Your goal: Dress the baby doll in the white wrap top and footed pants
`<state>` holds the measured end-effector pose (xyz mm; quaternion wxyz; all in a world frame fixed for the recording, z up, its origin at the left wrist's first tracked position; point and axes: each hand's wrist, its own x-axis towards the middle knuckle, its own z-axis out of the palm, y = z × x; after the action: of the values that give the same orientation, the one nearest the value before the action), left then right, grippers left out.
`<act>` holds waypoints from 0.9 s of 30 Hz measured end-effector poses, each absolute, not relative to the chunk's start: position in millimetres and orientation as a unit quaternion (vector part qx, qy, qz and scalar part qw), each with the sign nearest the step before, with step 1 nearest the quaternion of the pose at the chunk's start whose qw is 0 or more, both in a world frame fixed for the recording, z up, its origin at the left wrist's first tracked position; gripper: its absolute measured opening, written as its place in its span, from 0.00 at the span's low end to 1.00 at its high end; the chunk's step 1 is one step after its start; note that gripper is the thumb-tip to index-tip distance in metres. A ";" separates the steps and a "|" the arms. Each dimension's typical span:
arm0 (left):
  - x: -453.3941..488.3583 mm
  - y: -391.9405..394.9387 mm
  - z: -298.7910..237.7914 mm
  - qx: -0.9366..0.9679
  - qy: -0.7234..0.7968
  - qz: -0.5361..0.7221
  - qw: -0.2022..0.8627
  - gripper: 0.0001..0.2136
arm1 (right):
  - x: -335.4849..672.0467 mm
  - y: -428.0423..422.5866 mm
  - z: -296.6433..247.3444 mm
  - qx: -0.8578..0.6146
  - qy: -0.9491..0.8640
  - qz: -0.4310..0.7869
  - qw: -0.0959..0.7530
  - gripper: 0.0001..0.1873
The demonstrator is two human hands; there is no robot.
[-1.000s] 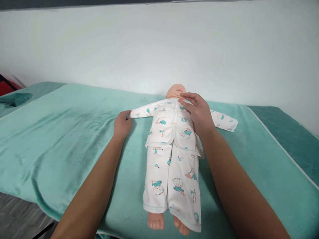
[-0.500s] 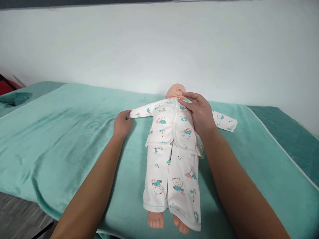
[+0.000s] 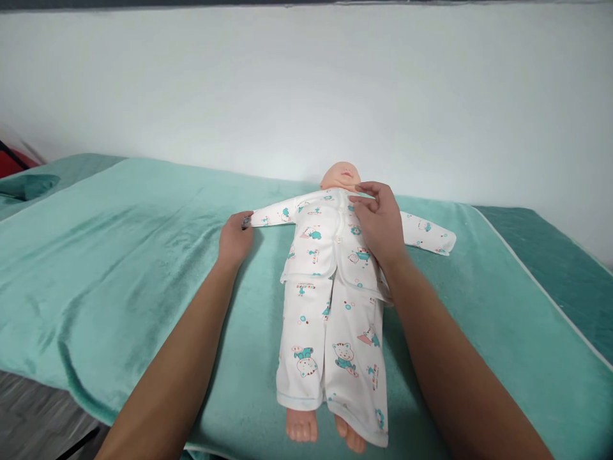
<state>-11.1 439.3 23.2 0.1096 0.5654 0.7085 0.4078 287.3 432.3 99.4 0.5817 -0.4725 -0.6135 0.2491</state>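
Note:
A baby doll [image 3: 343, 174] lies on its back, its feet toward me. It wears a white printed jacket [image 3: 313, 239] and matching white trousers [image 3: 301, 338]. My left hand [image 3: 236, 237] is closed around the cuff of the sleeve [image 3: 275, 214] on the left. Over the upper right of the chest is my right hand [image 3: 380, 220], fingers bent near the collar below the chin; whether the fingertips grip cloth I cannot make out. The other sleeve [image 3: 430, 235] stretches out to the right. Bare feet [image 3: 301, 425] show below the trouser hems.
A pale green blanket [image 3: 143, 255] covers the surface under the doll, with folds at the left. Darker green cloth [image 3: 550, 255] lies at the right. A white wall [image 3: 306, 89] rises behind. Grey floor [image 3: 33, 409] shows at the lower left.
My right hand has shifted slightly left and down at the collar, its fingers drawn closer together. My left hand stays at the cuff. The view has moved slightly.

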 end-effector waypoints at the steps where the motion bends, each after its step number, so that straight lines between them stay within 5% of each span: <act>1: -11.0 439.4 23.2 0.567 0.708 0.408 0.106 0.21 | 287.3 432.3 99.0 -0.471 -0.619 0.250 0.577 0.19; 19: -12.1 438.6 23.4 0.562 0.710 0.409 0.116 0.21 | 290.0 432.4 106.2 -0.489 -0.751 0.122 0.426 0.23; 27: -12.0 439.8 24.4 0.561 0.712 0.405 0.118 0.21 | 298.1 441.3 97.7 -0.438 -0.765 0.172 0.440 0.24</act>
<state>-12.0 439.8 24.4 0.1184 0.5613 0.7117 0.4053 298.1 441.3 97.7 0.4397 -0.4385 -0.7648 0.1716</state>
